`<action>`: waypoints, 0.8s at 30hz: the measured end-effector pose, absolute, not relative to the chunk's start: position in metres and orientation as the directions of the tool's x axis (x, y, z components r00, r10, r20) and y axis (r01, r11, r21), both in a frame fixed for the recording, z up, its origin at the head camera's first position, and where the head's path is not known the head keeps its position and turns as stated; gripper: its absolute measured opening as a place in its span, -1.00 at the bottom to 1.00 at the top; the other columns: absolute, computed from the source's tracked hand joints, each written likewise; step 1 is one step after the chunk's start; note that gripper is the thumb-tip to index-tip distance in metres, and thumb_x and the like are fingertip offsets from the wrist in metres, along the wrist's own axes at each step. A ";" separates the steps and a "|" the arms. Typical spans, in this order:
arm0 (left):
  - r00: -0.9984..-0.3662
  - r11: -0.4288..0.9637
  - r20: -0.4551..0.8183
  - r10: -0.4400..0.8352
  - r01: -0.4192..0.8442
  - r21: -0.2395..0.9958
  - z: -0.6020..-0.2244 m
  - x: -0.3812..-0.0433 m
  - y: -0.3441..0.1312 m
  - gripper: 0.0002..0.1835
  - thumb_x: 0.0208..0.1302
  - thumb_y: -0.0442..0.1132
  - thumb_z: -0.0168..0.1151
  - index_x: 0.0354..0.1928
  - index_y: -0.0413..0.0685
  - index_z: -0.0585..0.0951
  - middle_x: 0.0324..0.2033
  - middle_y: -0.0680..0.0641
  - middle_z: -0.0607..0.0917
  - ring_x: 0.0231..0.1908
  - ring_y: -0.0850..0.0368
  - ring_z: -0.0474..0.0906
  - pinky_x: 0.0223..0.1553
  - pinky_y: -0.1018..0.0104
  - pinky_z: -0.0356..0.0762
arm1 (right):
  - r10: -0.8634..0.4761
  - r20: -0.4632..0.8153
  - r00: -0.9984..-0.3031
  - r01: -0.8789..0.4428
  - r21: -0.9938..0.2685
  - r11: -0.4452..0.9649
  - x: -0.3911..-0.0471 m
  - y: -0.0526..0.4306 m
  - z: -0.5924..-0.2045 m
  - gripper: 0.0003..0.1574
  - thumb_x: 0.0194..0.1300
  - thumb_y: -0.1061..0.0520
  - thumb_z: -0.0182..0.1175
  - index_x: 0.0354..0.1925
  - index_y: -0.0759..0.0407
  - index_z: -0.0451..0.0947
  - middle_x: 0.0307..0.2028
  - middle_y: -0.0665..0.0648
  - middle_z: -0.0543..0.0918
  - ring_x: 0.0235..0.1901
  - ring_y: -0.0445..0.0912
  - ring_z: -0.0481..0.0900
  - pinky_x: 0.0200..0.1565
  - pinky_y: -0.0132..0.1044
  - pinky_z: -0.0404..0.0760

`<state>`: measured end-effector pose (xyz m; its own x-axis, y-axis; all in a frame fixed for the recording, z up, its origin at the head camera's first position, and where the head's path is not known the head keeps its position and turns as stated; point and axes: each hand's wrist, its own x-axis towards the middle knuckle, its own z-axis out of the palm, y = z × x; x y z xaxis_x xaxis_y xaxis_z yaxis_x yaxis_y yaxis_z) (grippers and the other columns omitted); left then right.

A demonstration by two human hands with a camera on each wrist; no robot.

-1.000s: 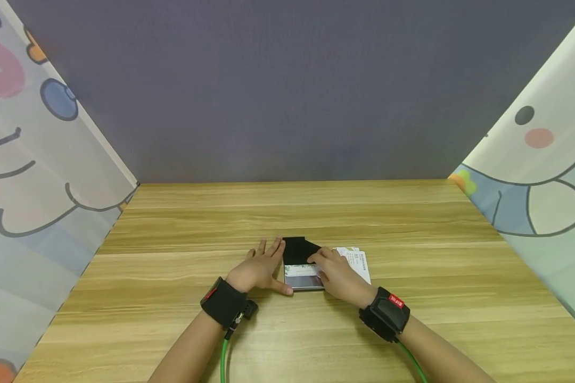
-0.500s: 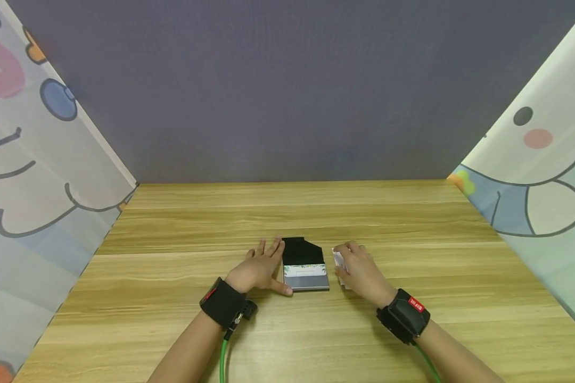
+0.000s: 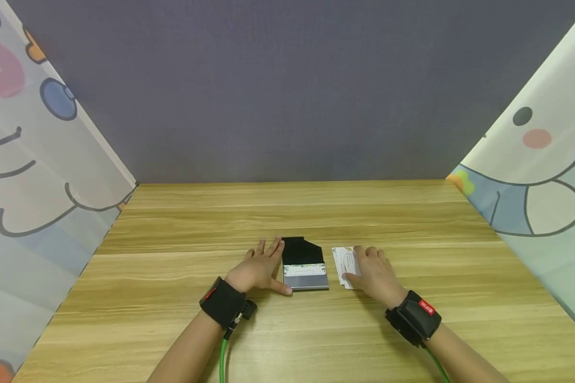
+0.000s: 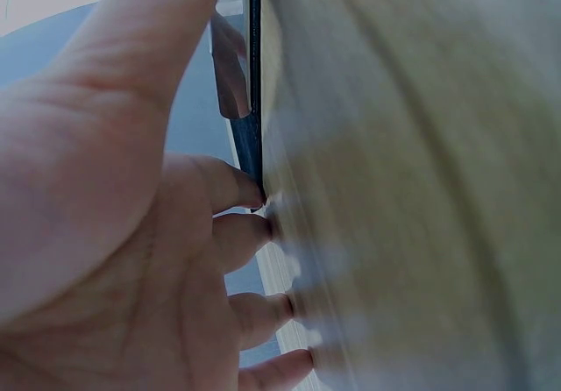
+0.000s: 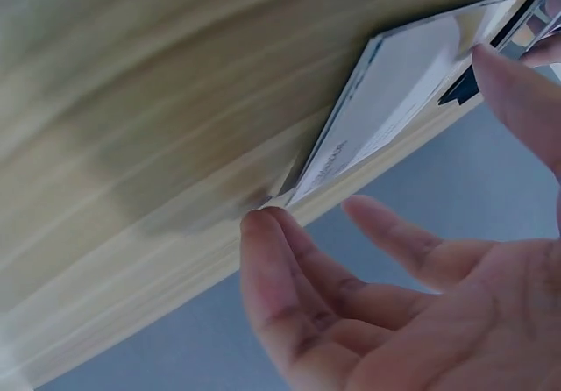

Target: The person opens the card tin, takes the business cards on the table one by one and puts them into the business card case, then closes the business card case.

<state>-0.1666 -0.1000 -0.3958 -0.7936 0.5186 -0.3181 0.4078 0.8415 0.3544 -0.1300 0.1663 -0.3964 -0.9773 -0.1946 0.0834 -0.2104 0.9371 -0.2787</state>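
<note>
A business card case (image 3: 305, 282) lies with its black flap (image 3: 302, 251) folded back, and a white card with a leafy print (image 3: 304, 270) shows inside. Along its left side my left hand (image 3: 257, 271) rests with fingers spread, thumb by the near left corner. In the left wrist view those fingertips meet the wooden table beside the case edge (image 4: 255, 84). Several white business cards (image 3: 343, 263) lie just right of the case. My right hand (image 3: 376, 270) grips these cards (image 5: 399, 88) by their ends, its fingers at the far end and its thumb at the near end.
The wooden table (image 3: 211, 213) runs back to a grey panel (image 3: 292, 96). Cartoon-printed panels stand at the left (image 3: 48, 159) and right (image 3: 546, 175). Black wrist bands (image 3: 222, 302) with green cables (image 3: 223, 356) are on both arms.
My right hand has moved right, off the case and over to the loose cards, then further toward their right side. The case now shows uncovered. My left hand has stayed put.
</note>
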 end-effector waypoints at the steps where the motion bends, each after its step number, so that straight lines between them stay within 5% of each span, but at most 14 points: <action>1: -0.794 0.842 -0.319 0.518 0.408 0.354 -0.396 -0.167 -0.100 0.24 -0.16 0.33 0.25 0.41 -0.16 -0.17 0.43 -0.18 -0.18 0.33 -0.33 -0.34 0.27 -0.30 -0.09 | -0.191 0.077 -0.979 -0.205 -0.281 0.937 -0.130 0.167 -0.396 -0.17 -0.04 0.03 0.36 0.07 0.50 0.30 -0.19 0.52 0.47 -0.21 0.29 0.39 -0.19 0.15 0.46; 24: -0.795 0.844 -0.322 0.514 0.402 0.356 -0.394 -0.166 -0.099 0.23 -0.15 0.32 0.24 0.41 -0.15 -0.17 0.43 -0.17 -0.18 0.33 -0.31 -0.36 0.28 -0.29 -0.11 | -0.156 0.075 -0.985 -0.173 -0.377 0.910 -0.135 0.162 -0.397 -0.05 -0.18 0.20 0.43 0.12 0.52 0.20 -0.23 0.42 0.40 -0.30 0.15 0.36 -0.32 -0.01 0.48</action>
